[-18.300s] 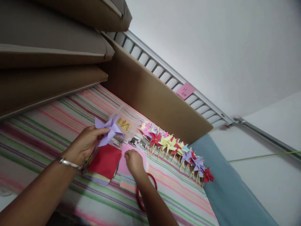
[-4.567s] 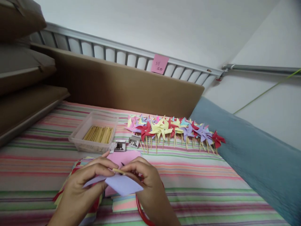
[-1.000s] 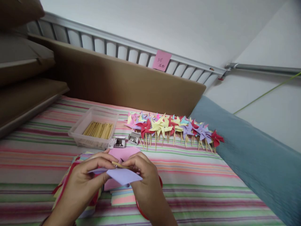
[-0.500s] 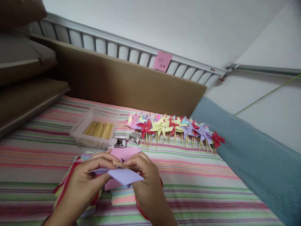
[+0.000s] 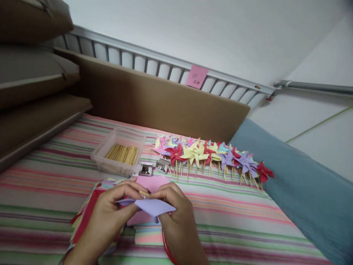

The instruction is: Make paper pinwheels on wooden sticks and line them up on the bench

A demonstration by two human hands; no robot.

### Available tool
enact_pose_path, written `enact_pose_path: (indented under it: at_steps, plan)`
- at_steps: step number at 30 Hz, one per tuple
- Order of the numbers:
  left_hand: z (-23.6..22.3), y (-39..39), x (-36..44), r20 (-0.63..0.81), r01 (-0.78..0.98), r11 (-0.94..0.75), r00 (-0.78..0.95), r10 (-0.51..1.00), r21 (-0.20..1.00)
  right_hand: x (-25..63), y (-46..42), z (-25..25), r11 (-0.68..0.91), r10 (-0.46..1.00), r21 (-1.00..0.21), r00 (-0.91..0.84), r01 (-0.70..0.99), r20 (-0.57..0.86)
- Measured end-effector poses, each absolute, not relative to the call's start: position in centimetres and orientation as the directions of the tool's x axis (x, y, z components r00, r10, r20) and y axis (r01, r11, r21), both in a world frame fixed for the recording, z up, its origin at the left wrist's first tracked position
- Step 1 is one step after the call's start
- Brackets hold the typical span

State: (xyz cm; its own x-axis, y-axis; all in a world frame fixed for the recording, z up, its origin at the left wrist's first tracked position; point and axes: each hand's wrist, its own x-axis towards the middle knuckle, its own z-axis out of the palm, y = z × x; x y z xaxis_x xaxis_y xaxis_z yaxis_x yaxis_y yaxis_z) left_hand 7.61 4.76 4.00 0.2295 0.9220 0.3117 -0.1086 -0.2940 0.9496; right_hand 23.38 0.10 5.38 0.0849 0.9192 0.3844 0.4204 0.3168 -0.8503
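Between my two hands is a lavender paper pinwheel [image 5: 156, 207], folded, with a short wooden stick [image 5: 145, 194] lying against its top side. My left hand [image 5: 117, 204] pinches the paper and the stick's near end between thumb and fingers. My right hand [image 5: 176, 206] closes on the paper's right side, its fingers by the stick; part of the stick is hidden behind them. Below the hands lie a pink paper sheet [image 5: 151, 181] and a stack of pastel paper [image 5: 147, 237]. A red loop [image 5: 167, 246], mostly covered, shows beside my right wrist.
A clear plastic box [image 5: 98, 162] holds wooden sticks. Next to it are two small boxes [image 5: 145, 169] of metal bits. Several finished pinwheels [image 5: 195, 152] lie in rows at the back right. Coloured paper squares [image 5: 91, 209] are stacked at left. A cardboard panel [image 5: 165, 99] stands behind.
The view has shifted, so everything appears slightly right and lower. Both hands still hold the lavender pinwheel and stick, with the stick showing shorter between the fingers.
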Motion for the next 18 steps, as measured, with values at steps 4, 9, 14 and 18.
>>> enact_pose_path:
  at_steps: [4, 9, 14, 18]
  plan:
    - [4.73, 4.6, 8.06, 0.243, -0.171, -0.209, 0.215, 0.946, 0.963, 23.51, 0.07, 5.37, 0.359, 0.9, -0.795, 0.045, 0.49, 0.434]
    - [5.08, 4.43, 8.03, 0.179, -0.244, -0.128, 0.2, 0.963, 0.961, 23.64, 0.11, 4.98, 0.372, 0.892, -0.757, 0.019, 0.537, 0.452]
    - [4.86, 4.4, 7.77, 0.183, -0.259, -0.129, 0.199, 0.963, 0.957, 23.22, 0.22, 4.66, 0.357, 0.888, -0.754, 0.052, 0.551, 0.458]
    - [4.63, 4.48, 7.66, 0.205, -0.261, -0.149, 0.201, 0.958, 0.954, 22.85, 0.16, 4.56, 0.345, 0.888, -0.769, 0.079, 0.537, 0.454]
